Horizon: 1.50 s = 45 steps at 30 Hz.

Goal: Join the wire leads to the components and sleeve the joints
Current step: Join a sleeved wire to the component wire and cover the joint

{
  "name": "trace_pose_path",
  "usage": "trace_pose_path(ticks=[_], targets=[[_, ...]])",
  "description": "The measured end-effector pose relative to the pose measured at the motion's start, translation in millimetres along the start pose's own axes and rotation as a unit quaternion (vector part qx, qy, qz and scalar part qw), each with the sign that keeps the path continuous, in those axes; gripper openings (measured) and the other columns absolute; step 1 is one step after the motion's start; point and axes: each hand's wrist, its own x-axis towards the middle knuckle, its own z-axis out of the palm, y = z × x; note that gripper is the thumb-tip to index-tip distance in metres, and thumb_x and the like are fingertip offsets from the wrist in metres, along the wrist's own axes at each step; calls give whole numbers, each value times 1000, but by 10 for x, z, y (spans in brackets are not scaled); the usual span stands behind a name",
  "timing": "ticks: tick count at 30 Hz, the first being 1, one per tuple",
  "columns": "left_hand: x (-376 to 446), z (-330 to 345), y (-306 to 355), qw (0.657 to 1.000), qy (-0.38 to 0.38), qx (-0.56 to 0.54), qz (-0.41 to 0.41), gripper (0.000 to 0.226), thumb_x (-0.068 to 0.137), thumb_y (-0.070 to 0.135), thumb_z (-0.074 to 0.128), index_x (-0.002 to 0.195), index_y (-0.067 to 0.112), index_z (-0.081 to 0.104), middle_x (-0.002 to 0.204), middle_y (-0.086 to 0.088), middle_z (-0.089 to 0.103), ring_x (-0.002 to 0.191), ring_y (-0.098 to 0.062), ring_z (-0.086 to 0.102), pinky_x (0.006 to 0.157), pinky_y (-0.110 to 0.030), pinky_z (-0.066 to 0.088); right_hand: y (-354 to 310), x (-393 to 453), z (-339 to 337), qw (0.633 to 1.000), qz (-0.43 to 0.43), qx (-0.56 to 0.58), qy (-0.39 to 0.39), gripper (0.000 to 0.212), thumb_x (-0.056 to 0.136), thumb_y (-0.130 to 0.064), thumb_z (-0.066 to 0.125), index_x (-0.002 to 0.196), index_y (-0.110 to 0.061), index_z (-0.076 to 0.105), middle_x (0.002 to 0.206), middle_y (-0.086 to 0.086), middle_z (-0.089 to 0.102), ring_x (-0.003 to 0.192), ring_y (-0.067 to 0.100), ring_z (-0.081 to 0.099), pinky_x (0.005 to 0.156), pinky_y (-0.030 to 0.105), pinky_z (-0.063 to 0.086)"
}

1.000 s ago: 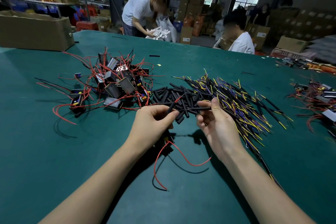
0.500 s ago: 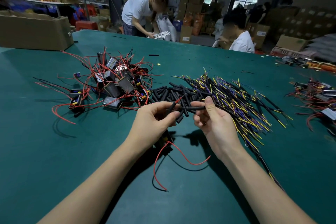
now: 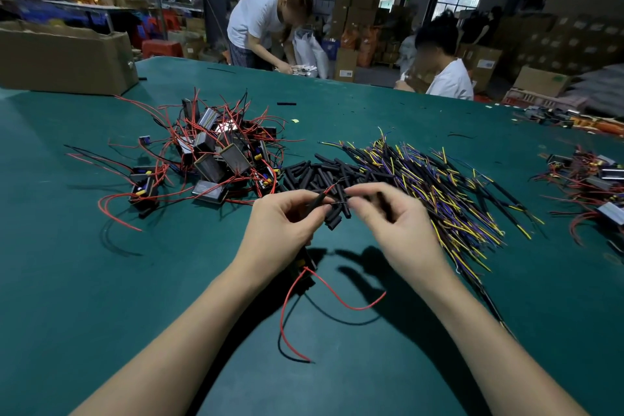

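My left hand (image 3: 283, 223) pinches a short black sleeve (image 3: 315, 202) with a red lead tip poking out, above the green table. A small black component (image 3: 305, 263) hangs under that hand, and its red wire (image 3: 337, 294) loops down onto the table. My right hand (image 3: 388, 213) pinches a thin wire end right beside the sleeve, fingertips nearly touching the left hand's. Just behind both hands lies a pile of loose black sleeves (image 3: 314, 172). A heap of components with red leads (image 3: 216, 159) sits to the left, and a bundle of yellow, purple and black wires (image 3: 439, 186) to the right.
A cardboard box (image 3: 64, 57) stands at the back left of the green table (image 3: 101, 280). Another heap of wired parts (image 3: 591, 179) lies at the far right. Two people in white shirts (image 3: 256, 20) work beyond the far edge.
My right hand moved left and closed the gap to my left hand; its fingertips now meet at the sleeve. The left hand stayed in place.
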Motion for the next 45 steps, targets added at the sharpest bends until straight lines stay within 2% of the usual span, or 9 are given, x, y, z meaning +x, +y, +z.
trace_pose_path(ticks=[5, 11, 17, 20, 24, 29, 34, 41, 45], targets=[[-10, 8, 2, 1000, -16, 1, 11, 9, 87, 11, 68, 89, 14, 76, 48, 6, 50, 43, -7, 42, 47, -14, 34, -1, -35, 43, 994, -48, -89, 28, 9, 83, -11, 72, 84, -20, 72, 51, -15, 41, 52, 5, 33, 52, 17, 25], [-14, 32, -2, 1000, -10, 6, 25, 9, 86, 7, 68, 86, 12, 76, 48, 8, 52, 44, -7, 42, 46, -15, 35, -19, -54, 56, 981, -88, -174, 12, 5, 85, -6, 68, 84, -11, 69, 59, -21, 48, 58, 1, 47, 55, 12, 29], [-12, 58, -32, 998, -3, 28, 50, 9, 84, 6, 69, 84, 11, 77, 52, 11, 55, 48, -2, 40, 49, -16, 34, -20, -74, 59, 944, -37, -324, -47, 6, 94, -23, 54, 91, -26, 58, 60, -19, 40, 59, -8, 43, 51, 17, 24], [-16, 52, -40, 996, -5, 47, 72, 8, 84, 7, 70, 83, 11, 77, 53, 5, 56, 50, -3, 38, 49, -20, 32, -25, -30, 80, 959, 65, -264, -80, 14, 96, -25, 51, 83, -27, 56, 55, -14, 40, 50, 0, 37, 49, 22, 24], [-22, 50, -51, 994, 1, 73, 81, 8, 83, 7, 70, 81, 10, 76, 49, 17, 51, 46, 1, 37, 48, -13, 30, -43, -3, 46, 968, 199, -41, -145, 20, 97, -20, 53, 77, -20, 58, 57, -3, 44, 43, 1, 35, 45, 15, 28], [4, 35, -60, 998, 25, 49, 35, 9, 85, 10, 68, 82, 14, 76, 47, 15, 53, 46, -2, 40, 50, -18, 34, 9, -28, -10, 985, -14, -164, -54, 11, 84, -13, 69, 87, -23, 63, 59, -9, 37, 55, 7, 35, 54, 19, 28], [-5, 35, -18, 1000, 11, 16, 13, 9, 86, 10, 68, 82, 13, 76, 44, 11, 51, 41, -3, 40, 46, -14, 34, 41, -88, -24, 941, -159, -298, -14, 18, 85, -7, 68, 101, -17, 67, 85, -4, 61, 62, 8, 44, 56, 32, 48], [-1, 42, -14, 1000, 1, 7, 1, 9, 86, 10, 67, 83, 12, 76, 46, 8, 50, 41, -5, 42, 46, -14, 35, 74, -59, -62, 866, -314, -386, 51, 8, 89, -14, 65, 87, -12, 72, 66, 3, 52, 59, 19, 52, 44, 31, 42], [-5, 50, -21, 1000, 13, 15, 5, 8, 86, 11, 69, 83, 11, 76, 46, 7, 50, 42, -6, 42, 47, -17, 35, 58, -55, 16, 948, -207, -241, 27, 4, 88, -12, 66, 86, -12, 69, 71, -9, 55, 62, 0, 45, 58, 16, 34]])
